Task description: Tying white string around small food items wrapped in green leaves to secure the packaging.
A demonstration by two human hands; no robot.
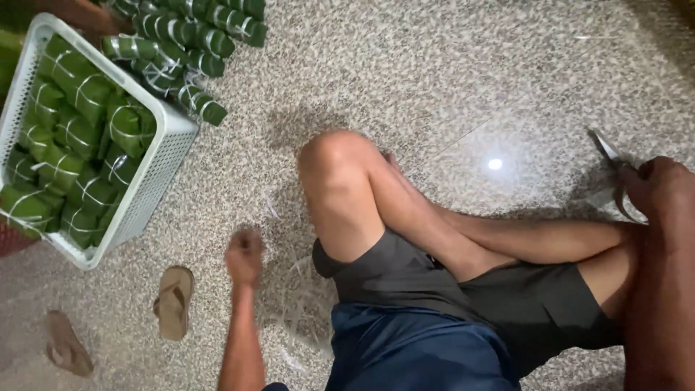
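I sit cross-legged on a speckled stone floor. My left hand [244, 255] is closed into a fist low beside my raised knee, just above a loose bundle of pale string strips [300, 297] lying on the floor; whether it grips a strand is unclear. My right hand [655, 190] at the far right edge is closed around scissors [607, 150], whose blades point up and left. A thin pale strip hangs down from that hand.
A white plastic basket [163, 156] at the left is packed with green leaf-wrapped, string-tied parcels [69, 137]. More parcels [192, 43] are stacked on the floor behind it. Two brown sandals [174, 300] [66, 344] lie at the lower left.
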